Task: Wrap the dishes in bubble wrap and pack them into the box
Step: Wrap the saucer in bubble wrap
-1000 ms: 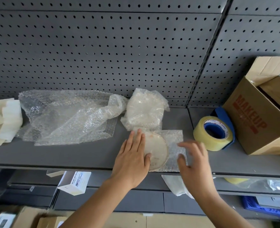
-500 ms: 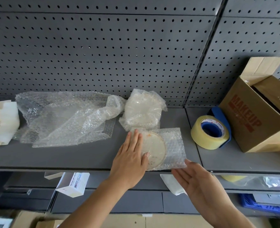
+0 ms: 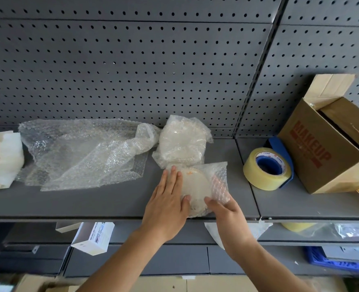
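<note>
Centre: left hand (image 3: 166,207) flat on plate (image 3: 195,186); right hand (image 3: 227,216) pinches bubble wrap (image 3: 219,170) half over it. Wrapped dish (image 3: 181,142) just above; packing remains.

Shelf (image 3: 90,204) w/ wrap (image 3: 79,152), tape (image 3: 258,175), box (image 3: 322,157)

Tape roll (image 3: 258,178) on grey shelf (image 3: 90,201); foam sheets (image 3: 3,159) far left

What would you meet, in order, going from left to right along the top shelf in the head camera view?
From the left: white foam sheets → loose bubble wrap → plate under a folded bubble wrap sheet → tape roll → cardboard box.
</note>
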Motion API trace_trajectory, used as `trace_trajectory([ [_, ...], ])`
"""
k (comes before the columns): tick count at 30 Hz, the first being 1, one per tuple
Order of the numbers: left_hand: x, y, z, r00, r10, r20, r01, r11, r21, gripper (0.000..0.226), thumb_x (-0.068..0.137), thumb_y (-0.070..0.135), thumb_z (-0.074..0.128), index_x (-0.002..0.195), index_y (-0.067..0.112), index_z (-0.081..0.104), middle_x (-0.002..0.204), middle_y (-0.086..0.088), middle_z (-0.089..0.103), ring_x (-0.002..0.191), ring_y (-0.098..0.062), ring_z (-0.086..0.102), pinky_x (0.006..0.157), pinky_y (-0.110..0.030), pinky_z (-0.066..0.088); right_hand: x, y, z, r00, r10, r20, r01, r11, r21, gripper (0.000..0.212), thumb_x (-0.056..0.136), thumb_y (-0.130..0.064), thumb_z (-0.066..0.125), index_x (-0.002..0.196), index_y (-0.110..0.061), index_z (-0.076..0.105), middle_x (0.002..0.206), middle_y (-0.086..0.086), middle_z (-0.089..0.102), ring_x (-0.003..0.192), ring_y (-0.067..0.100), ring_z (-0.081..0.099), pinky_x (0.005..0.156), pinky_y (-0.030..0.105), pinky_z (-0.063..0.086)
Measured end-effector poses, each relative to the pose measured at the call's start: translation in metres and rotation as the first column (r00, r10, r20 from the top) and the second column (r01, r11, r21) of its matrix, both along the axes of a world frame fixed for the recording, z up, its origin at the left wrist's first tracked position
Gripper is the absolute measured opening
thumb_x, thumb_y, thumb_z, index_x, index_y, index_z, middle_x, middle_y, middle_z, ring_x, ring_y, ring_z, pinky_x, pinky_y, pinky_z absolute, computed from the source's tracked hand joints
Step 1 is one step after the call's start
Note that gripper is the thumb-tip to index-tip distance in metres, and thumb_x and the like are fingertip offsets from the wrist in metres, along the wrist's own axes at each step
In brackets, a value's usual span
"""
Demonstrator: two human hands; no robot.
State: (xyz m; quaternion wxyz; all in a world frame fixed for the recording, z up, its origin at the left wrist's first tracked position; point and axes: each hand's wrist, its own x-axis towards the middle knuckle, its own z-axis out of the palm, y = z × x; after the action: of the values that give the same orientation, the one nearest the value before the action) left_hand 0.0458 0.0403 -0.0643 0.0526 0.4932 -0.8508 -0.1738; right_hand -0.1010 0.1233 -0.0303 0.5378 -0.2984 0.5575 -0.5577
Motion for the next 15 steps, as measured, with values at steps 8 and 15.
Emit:
trace_trajectory([
  [8,0.005,-0.004,-0.001,0.997,-0.067,0.045,0.069,0.997,-0.039,0.072,0.104,0.051,0.014,0.161,0.017,-0.011,0.164,0.006,-0.033,0.15,-0.011,-0.033,0.129,-0.035,0.001,0.003,-0.006,-0.009,0.654,0.168,-0.738,-0.273,0.962,-0.023,0.064,0.103,-0.015,0.048,0.133,-0.069,0.031,0.151,-0.047,0.008,0.135,-0.028,0.017,0.1,-0.005,0.023],
  [15,0.011,-0.008,0.007,0.993,-0.112,0.029,0.111,0.994,0.003,0.087,0.093,0.073,0.005,0.163,0.022,-0.006,0.164,0.013,-0.03,0.147,-0.003,-0.035,0.126,-0.029,-0.008,0.013,0.0,-0.013,0.826,0.057,-0.561,-0.127,0.988,-0.085,0.068,0.099,-0.008,0.054,0.141,-0.057,0.034,0.152,-0.018,0.044,0.14,0.001,0.042,0.107,0.025,0.045],
])
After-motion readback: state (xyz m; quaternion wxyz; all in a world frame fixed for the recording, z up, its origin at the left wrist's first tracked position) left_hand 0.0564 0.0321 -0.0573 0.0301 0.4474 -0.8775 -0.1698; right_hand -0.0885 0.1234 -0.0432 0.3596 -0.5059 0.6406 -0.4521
